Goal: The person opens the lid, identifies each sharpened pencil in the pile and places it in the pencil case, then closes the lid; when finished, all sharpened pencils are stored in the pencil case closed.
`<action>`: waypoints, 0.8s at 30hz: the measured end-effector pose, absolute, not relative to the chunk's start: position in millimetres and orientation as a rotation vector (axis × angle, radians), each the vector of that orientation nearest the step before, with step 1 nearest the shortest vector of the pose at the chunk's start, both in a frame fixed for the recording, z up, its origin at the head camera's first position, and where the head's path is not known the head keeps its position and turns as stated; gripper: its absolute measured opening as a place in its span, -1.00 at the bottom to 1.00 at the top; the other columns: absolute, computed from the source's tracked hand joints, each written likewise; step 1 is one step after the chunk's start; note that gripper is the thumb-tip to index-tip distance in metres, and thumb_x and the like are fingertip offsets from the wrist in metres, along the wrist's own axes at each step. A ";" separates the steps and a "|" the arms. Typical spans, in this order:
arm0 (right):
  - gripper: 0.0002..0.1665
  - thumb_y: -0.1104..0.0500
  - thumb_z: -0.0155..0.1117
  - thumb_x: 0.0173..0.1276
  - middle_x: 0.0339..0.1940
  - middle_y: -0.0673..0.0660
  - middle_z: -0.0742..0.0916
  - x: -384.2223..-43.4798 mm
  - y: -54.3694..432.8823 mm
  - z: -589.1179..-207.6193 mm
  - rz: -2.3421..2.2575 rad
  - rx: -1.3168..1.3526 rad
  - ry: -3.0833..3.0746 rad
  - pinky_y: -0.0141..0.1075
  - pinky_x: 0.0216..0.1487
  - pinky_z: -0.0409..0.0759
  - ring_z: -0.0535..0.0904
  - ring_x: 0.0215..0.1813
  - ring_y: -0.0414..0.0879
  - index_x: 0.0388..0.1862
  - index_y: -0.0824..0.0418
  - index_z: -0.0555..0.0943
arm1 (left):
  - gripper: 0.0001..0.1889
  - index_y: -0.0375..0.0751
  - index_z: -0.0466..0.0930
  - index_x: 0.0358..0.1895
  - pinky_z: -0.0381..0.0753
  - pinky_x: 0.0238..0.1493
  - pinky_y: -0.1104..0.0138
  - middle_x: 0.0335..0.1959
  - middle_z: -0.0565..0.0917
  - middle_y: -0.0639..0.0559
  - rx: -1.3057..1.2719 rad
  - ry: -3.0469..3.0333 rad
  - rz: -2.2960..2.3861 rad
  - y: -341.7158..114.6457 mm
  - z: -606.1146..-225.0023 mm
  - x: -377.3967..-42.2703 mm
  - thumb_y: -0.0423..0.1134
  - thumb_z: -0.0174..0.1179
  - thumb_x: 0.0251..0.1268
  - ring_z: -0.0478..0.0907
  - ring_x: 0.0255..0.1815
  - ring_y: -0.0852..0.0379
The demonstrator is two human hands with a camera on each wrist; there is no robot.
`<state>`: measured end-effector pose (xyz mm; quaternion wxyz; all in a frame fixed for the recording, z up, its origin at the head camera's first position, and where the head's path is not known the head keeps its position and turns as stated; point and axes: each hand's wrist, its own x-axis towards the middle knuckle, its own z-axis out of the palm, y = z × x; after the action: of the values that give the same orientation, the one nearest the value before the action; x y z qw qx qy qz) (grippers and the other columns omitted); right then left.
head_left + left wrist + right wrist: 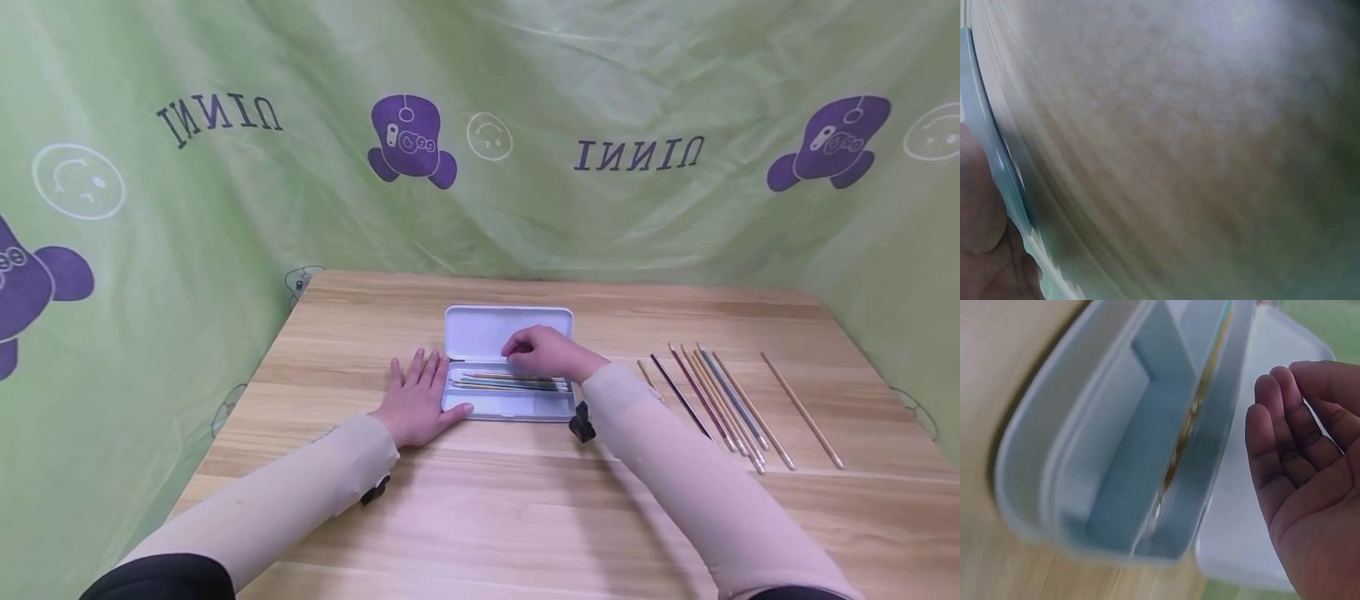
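A pale blue-white pencil case point(510, 407) lies on the wooden table with its lid point(480, 332) raised at the back. Inside, several pencils point(517, 382) rest lengthwise in the rear compartment; the front part has a divider. My left hand point(416, 407) lies with fingers spread along the case's left edge, thumb at the front left corner. Over the right half of the case hovers my right hand point(543, 352), in front of the lid. Its fingers point(1264, 440) are loosely bent, and nothing shows between them in the right wrist view.
To the right, several pencils lie side by side in a loose group point(723, 408), partly behind the right sleeve. One tan pencil point(802, 408) is set apart farther right. A green printed cloth point(525, 225) hangs behind and around the table point(480, 508).
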<state>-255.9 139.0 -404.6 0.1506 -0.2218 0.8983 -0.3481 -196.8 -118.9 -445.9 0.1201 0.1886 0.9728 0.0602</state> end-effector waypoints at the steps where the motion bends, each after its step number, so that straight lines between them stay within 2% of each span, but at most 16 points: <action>1: -0.80 0.29 0.25 0.47 -0.19 0.10 0.78 -255.7 143.5 -403.7 -1.033 -0.621 2.581 -0.17 0.07 0.57 0.63 -0.10 -0.07 -0.04 0.34 0.73 | 0.05 -0.35 -0.19 0.67 -0.49 0.50 -0.31 0.69 -0.14 -0.29 0.552 2.846 0.183 -119.4 -445.9 -197.0 0.45 -0.19 0.51 -0.38 0.67 -0.29; 8: -0.69 0.30 0.22 0.51 -0.07 0.32 0.76 -247.1 192.9 -395.6 -1.262 -0.495 2.516 -0.08 0.09 0.66 0.70 -0.03 0.10 0.08 0.51 0.64 | 0.06 -0.36 -0.19 0.67 -0.51 0.49 -0.30 0.69 -0.14 -0.29 0.568 2.847 0.176 -121.7 -448.3 -198.3 0.46 -0.19 0.50 -0.40 0.67 -0.28; 16: -0.54 0.24 0.12 0.60 0.13 0.49 0.66 -235.5 255.8 -383.5 -1.397 -0.327 2.481 -0.01 0.22 0.60 0.62 0.16 0.27 0.26 0.60 0.47 | 0.06 -0.35 -0.21 0.67 -0.52 0.49 -0.29 0.69 -0.15 -0.28 0.563 2.847 0.193 -120.3 -447.9 -199.6 0.46 -0.19 0.50 -0.41 0.67 -0.28; 20: -0.50 0.19 0.12 0.62 0.15 0.48 0.65 -228.7 279.7 -383.1 -1.435 -0.262 2.498 -0.04 0.22 0.60 0.62 0.16 0.20 0.29 0.59 0.43 | 0.06 -0.35 -0.22 0.67 -0.52 0.49 -0.29 0.69 -0.15 -0.28 0.571 2.841 0.190 -119.8 -448.4 -200.0 0.47 -0.20 0.50 -0.42 0.67 -0.28; 24: -0.46 0.18 0.14 0.61 0.14 0.40 0.65 -225.3 300.4 -386.8 -1.498 -0.206 2.493 -0.16 0.20 0.61 0.64 0.10 0.00 0.31 0.60 0.40 | 0.06 -0.35 -0.22 0.67 -0.49 0.50 -0.30 0.69 -0.14 -0.29 0.577 2.837 0.172 -119.7 -449.3 -200.5 0.47 -0.20 0.50 -0.42 0.67 -0.28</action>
<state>-225.3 300.4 -386.8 0.1128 -0.0702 0.8496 -0.5105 -200.5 -119.7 -449.3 0.1206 0.1977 0.9710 0.0588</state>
